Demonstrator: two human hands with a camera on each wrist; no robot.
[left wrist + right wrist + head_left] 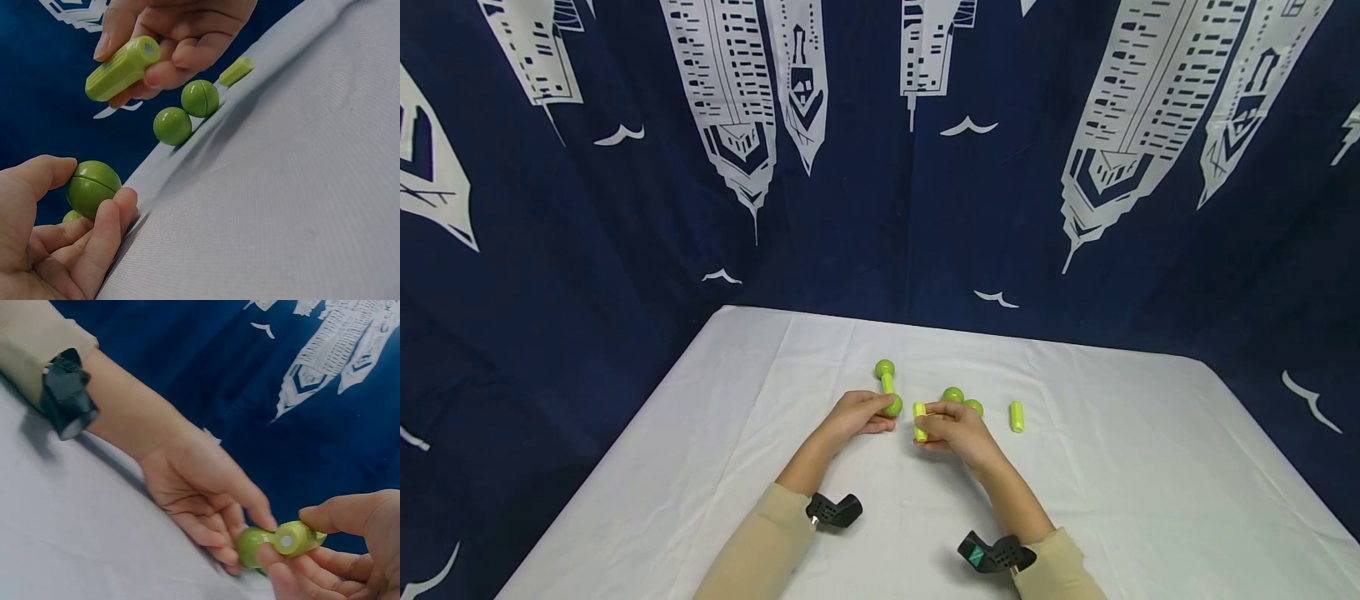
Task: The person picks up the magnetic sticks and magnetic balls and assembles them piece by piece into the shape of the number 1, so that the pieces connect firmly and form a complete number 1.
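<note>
My left hand (853, 412) pinches a shiny green ball (92, 190) between thumb and fingers. That ball sits at the near end of a yellow-green rod (887, 383), whose far end bears another green ball (885, 367). Just to the right, my right hand (958, 433) grips a second yellow-green rod (119, 72) with ridged sides and a pale round spot on its end. In the right wrist view this rod (297, 539) overlaps the left hand's ball (250, 546). Behind the right hand lie two loose green balls (953, 394), (974, 407) close together, partly covered in the head view.
Another yellow-green rod (1017, 417) lies right of the loose balls. A white cloth (1135, 467) covers the table. Behind it hangs a dark blue curtain (865, 250) with white building prints. Each wrist carries a black camera, such as the left one (835, 510).
</note>
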